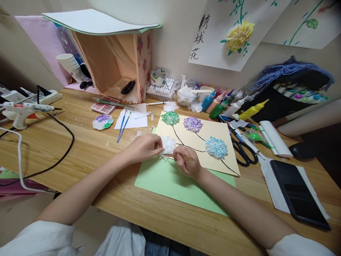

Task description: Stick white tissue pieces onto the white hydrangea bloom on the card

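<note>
Left hand: the left hand (144, 146) pinches the left edge of the white flower (168, 144).
Right hand: the right hand (188, 161) is curled closed around a stick (169, 155), its tip at the flower's lower edge.
White flower: at the left edge of the cream card (229, 137).
Card: bears green (170, 118), purple (193, 124) and blue flowers (216, 147); overlaps the green sheet (170, 183).
Right of card: scissors (246, 158), then phone (295, 192).

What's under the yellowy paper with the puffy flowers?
A green sheet sticks out from under the yellowy paper. Anything else there is covered, so I can't tell.
</note>
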`<state>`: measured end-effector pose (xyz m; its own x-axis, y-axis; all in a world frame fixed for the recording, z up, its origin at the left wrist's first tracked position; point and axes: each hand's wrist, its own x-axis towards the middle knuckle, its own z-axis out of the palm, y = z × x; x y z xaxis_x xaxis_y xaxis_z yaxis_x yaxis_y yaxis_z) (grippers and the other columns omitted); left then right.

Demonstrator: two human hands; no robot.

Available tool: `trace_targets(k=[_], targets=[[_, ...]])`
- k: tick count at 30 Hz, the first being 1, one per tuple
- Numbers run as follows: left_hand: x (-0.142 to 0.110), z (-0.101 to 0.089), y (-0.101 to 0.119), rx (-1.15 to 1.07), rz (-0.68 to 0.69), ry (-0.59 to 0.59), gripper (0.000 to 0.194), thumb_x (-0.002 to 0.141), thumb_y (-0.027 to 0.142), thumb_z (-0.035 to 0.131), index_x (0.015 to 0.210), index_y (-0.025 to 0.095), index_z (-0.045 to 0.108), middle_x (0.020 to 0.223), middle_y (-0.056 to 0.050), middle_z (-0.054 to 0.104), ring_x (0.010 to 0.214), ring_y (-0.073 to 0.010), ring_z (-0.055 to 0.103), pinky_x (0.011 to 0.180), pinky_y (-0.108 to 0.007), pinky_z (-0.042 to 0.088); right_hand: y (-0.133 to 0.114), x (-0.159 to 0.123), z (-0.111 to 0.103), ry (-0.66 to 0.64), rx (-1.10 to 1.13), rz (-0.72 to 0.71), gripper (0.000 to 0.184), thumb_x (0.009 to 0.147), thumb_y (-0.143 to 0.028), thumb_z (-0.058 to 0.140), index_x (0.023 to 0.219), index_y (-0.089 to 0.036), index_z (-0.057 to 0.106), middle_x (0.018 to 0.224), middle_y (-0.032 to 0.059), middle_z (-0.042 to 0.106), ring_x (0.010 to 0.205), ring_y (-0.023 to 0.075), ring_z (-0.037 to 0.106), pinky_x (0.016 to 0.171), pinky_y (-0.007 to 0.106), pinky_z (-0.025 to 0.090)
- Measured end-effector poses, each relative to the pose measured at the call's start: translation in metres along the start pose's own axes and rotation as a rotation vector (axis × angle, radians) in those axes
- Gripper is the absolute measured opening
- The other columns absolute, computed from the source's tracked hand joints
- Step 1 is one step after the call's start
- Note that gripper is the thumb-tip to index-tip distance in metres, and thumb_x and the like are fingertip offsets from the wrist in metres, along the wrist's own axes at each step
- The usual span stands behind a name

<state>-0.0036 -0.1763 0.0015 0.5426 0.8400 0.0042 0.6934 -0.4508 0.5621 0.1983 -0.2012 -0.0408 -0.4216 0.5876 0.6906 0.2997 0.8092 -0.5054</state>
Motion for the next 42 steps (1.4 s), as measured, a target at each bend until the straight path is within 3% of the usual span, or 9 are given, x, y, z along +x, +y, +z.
trace_targets(k=[4, 11, 23, 31, 42], targets=[[0.007, 0.0, -0.024, -0.042, -0.056, 0.221, 0.017, 0.086, 0.03, 0.052, 0.082, 0.018, 0.064, 0.08, -0.003, 0.064, 0.072, -0.0148, 0.054, 0.065, -0.026, 0.039, 0.0, -0.001, 0.0, 0.012, 0.0, 0.032, 0.019, 0.083, -0.009, 0.037, 0.082, -0.024, 0.049, 0.062, -0.0012, 0.057, 0.051, 0.014, 0.054, 0.05, 0.027, 0.043], [0.014, 0.007, -0.057, -0.173, -0.132, 0.234, 0.014, 0.077, 0.031, 0.063, 0.079, 0.018, 0.068, 0.076, -0.001, 0.064, 0.067, -0.0132, 0.055, 0.063, -0.025, 0.041, -0.001, 0.0, 0.001, 0.04, -0.025, 0.037, 0.019, 0.086, -0.009, 0.037, 0.084, -0.024, 0.048, 0.062, -0.0018, 0.056, 0.051, 0.0135, 0.053, 0.05, 0.027, 0.043], [0.016, 0.01, -0.054, -0.221, -0.172, 0.219, 0.015, 0.075, 0.029, 0.061, 0.077, 0.017, 0.07, 0.074, -0.002, 0.066, 0.064, -0.0125, 0.055, 0.061, -0.024, 0.042, 0.0, 0.004, 0.006, 0.04, -0.072, 0.107, 0.016, 0.089, -0.011, 0.037, 0.086, -0.024, 0.047, 0.068, 0.0001, 0.057, 0.055, 0.0135, 0.054, 0.053, 0.027, 0.043], [0.017, 0.011, -0.055, -0.208, -0.163, 0.216, 0.014, 0.074, 0.029, 0.061, 0.076, 0.017, 0.069, 0.071, -0.001, 0.066, 0.061, -0.0122, 0.054, 0.058, -0.024, 0.041, -0.003, 0.01, 0.009, 0.056, -0.022, 0.276, 0.016, 0.091, -0.016, 0.036, 0.079, -0.023, 0.044, 0.071, -0.0005, 0.052, 0.054, 0.0111, 0.054, 0.052, 0.025, 0.042], [0.014, 0.015, -0.057, -0.212, -0.185, 0.221, 0.017, 0.074, 0.032, 0.059, 0.076, 0.017, 0.068, 0.072, -0.002, 0.066, 0.065, -0.0139, 0.056, 0.059, -0.024, 0.041, -0.001, -0.004, 0.006, 0.197, 0.073, 0.239, 0.022, 0.092, -0.019, 0.035, 0.076, -0.022, 0.05, 0.063, -0.0018, 0.05, 0.049, 0.0111, 0.051, 0.048, 0.026, 0.042]])
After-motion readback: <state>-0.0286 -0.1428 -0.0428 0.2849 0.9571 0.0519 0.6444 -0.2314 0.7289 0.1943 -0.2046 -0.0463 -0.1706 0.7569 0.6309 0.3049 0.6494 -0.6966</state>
